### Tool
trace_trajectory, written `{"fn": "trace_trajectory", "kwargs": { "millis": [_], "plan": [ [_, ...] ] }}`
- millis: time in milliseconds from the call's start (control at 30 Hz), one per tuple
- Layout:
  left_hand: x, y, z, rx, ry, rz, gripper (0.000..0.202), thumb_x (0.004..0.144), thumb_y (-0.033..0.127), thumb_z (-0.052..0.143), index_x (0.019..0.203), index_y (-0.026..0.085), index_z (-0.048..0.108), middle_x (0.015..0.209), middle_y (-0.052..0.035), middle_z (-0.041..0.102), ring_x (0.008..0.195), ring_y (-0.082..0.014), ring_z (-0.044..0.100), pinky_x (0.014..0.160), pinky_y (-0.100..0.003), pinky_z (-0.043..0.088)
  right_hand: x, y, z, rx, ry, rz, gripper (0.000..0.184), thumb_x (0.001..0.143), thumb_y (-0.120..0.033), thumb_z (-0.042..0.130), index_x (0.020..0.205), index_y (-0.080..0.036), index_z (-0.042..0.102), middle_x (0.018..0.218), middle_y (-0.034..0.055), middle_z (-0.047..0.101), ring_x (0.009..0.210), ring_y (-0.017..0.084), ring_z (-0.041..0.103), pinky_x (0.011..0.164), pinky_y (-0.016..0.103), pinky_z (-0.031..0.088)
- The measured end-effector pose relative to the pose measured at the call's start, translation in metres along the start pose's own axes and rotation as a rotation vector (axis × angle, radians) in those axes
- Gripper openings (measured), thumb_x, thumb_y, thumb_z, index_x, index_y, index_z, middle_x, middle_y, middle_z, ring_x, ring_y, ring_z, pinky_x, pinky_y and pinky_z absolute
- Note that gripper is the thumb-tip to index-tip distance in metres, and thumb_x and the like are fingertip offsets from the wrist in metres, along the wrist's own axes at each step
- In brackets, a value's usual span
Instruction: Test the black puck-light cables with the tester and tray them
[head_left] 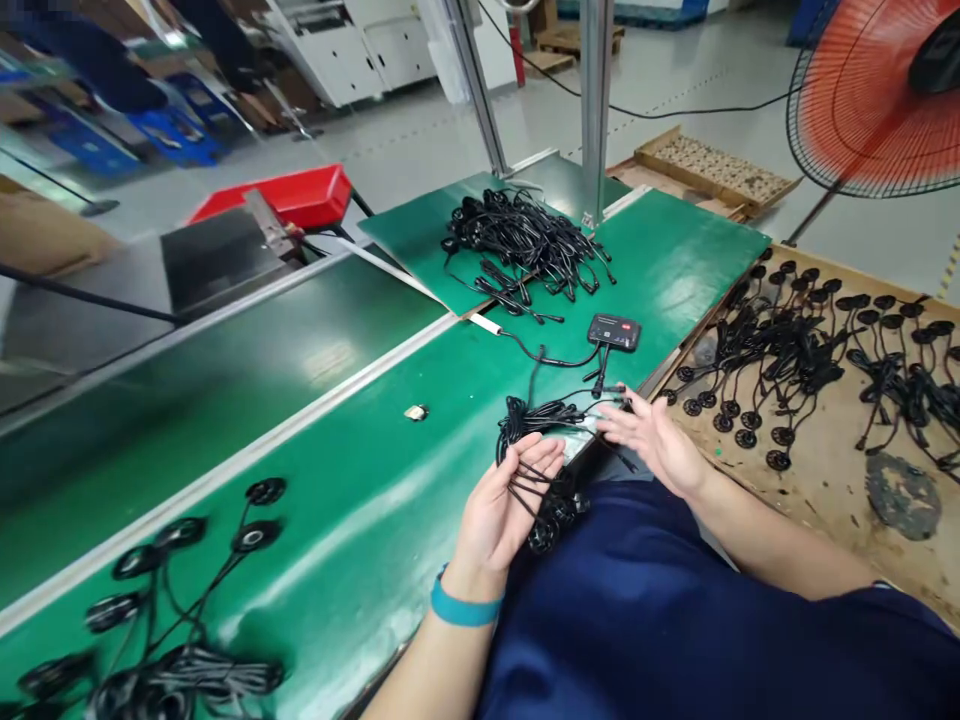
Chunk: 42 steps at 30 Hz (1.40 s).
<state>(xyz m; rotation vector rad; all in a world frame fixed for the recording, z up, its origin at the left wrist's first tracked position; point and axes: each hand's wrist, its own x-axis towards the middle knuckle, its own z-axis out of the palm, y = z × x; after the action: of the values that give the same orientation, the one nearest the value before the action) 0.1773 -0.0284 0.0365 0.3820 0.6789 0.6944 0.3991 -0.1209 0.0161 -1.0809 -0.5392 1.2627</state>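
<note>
My left hand (510, 500), with a teal band at its wrist, is turned palm up at the table's near edge. Its thumb and fingers close round a bundle of black cables (536, 415). Black round end pieces (551, 525) of that bundle hang past the fingers, close to my lap. To the right, my right hand (656, 440) has its fingers stretched out and apart, close to the thin cable ends; I see nothing gripped in it. Just beyond, a small flat black box (613, 332) lies on the green tabletop (390, 480), with short leads and a cable attached.
A heap of black cables (525, 235) lies farther back. More cables with round ends (180, 600) lie at front left. On the right, a wooden board (825, 500) carries several cable bundles. A red fan (877, 100), a metal post (595, 110) and a red bin (277, 198) stand around.
</note>
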Motion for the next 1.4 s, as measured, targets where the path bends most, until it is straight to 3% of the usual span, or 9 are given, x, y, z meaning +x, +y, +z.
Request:
{"fn": "trace_trajectory", "kwargs": {
  "millis": [100, 200, 433, 600, 800, 1100, 1233, 1300, 1400],
  "plan": [
    [0.000, -0.005, 0.007, -0.062, 0.042, -0.036, 0.024, 0.100, 0.018, 0.054, 0.103, 0.009, 0.075, 0.107, -0.0171, 0.077, 0.112, -0.0291, 0.073, 0.108, -0.044, 0.056, -0.028, -0.005, -0.009, -0.404, 0.197, -0.294, 0.052, 0.099, -0.066, 0.057, 0.133, -0.026, 0.061, 0.134, 0.0107, 0.066, 0.116, 0.024, 0.065, 0.105, 0.043, 0.049],
    [-0.004, -0.009, 0.018, -0.078, 0.069, -0.073, 0.027, 0.101, 0.017, 0.049, 0.099, 0.011, 0.076, 0.106, -0.0151, 0.078, 0.113, -0.0279, 0.072, 0.109, -0.046, 0.055, -0.045, -0.001, 0.000, -0.667, 0.039, -0.333, 0.032, 0.100, -0.052, 0.063, 0.103, -0.022, 0.073, 0.105, 0.0086, 0.073, 0.095, 0.022, 0.067, 0.084, 0.035, 0.054],
    [-0.004, -0.014, 0.034, -0.018, 0.133, -0.125, 0.030, 0.101, 0.017, 0.047, 0.112, 0.018, 0.075, 0.125, -0.0144, 0.073, 0.124, -0.0280, 0.067, 0.115, -0.049, 0.048, -0.039, 0.033, -0.005, -0.419, -0.350, 0.075, 0.057, 0.075, -0.068, 0.082, 0.096, -0.015, 0.077, 0.082, 0.0038, 0.072, 0.070, 0.014, 0.063, 0.068, 0.026, 0.051],
    [-0.005, -0.021, 0.036, 0.117, 0.072, -0.221, 0.033, 0.096, 0.027, 0.065, 0.127, 0.019, 0.070, 0.133, -0.0179, 0.069, 0.129, -0.0328, 0.063, 0.117, -0.051, 0.046, -0.044, 0.000, -0.026, -0.253, -0.375, 0.180, 0.050, 0.073, -0.060, 0.087, 0.087, -0.013, 0.077, 0.080, 0.0042, 0.073, 0.070, 0.014, 0.066, 0.071, 0.026, 0.054],
    [-0.006, -0.023, 0.023, 0.270, -0.030, -0.268, 0.037, 0.086, 0.036, 0.077, 0.113, 0.011, 0.075, 0.122, -0.0221, 0.073, 0.122, -0.0376, 0.067, 0.114, -0.052, 0.049, -0.067, -0.088, -0.065, -0.291, -0.056, -0.097, 0.034, 0.078, -0.048, 0.087, 0.075, -0.016, 0.075, 0.073, 0.0050, 0.070, 0.066, 0.015, 0.063, 0.065, 0.029, 0.053],
    [-0.014, -0.008, 0.023, 0.211, 0.098, -0.249, 0.038, 0.087, 0.037, 0.068, 0.117, 0.013, 0.073, 0.122, -0.0193, 0.074, 0.128, -0.0391, 0.063, 0.114, -0.056, 0.047, -0.133, -0.228, -0.174, -0.791, 0.981, -0.764, 0.026, 0.083, -0.043, 0.080, 0.089, -0.019, 0.072, 0.089, 0.0061, 0.070, 0.078, 0.014, 0.064, 0.081, 0.035, 0.054],
    [-0.015, -0.006, 0.031, 0.165, 0.137, -0.278, 0.033, 0.087, 0.030, 0.065, 0.113, 0.013, 0.075, 0.126, -0.0201, 0.072, 0.133, -0.0375, 0.059, 0.118, -0.050, 0.045, -0.138, -0.211, -0.227, -1.301, 1.109, -0.307, 0.028, 0.086, -0.043, 0.077, 0.093, -0.016, 0.077, 0.092, 0.0088, 0.074, 0.084, 0.018, 0.066, 0.086, 0.037, 0.052],
    [-0.015, -0.005, 0.030, 0.137, 0.143, -0.292, 0.034, 0.086, 0.028, 0.065, 0.114, 0.012, 0.076, 0.128, -0.0209, 0.070, 0.134, -0.0376, 0.058, 0.118, -0.049, 0.045, -0.133, -0.175, -0.250, -1.374, 1.046, 0.059, 0.028, 0.090, -0.041, 0.072, 0.083, -0.015, 0.075, 0.084, 0.0070, 0.072, 0.078, 0.018, 0.065, 0.082, 0.036, 0.053],
    [-0.013, -0.005, 0.024, 0.112, 0.145, -0.322, 0.039, 0.086, 0.027, 0.064, 0.120, 0.012, 0.074, 0.132, -0.0207, 0.069, 0.136, -0.0380, 0.055, 0.118, -0.049, 0.045, -0.121, -0.108, -0.274, -1.384, 0.990, 0.279, 0.030, 0.097, -0.039, 0.068, 0.081, -0.014, 0.070, 0.081, 0.0045, 0.068, 0.073, 0.015, 0.062, 0.075, 0.031, 0.055]
  ]
}}
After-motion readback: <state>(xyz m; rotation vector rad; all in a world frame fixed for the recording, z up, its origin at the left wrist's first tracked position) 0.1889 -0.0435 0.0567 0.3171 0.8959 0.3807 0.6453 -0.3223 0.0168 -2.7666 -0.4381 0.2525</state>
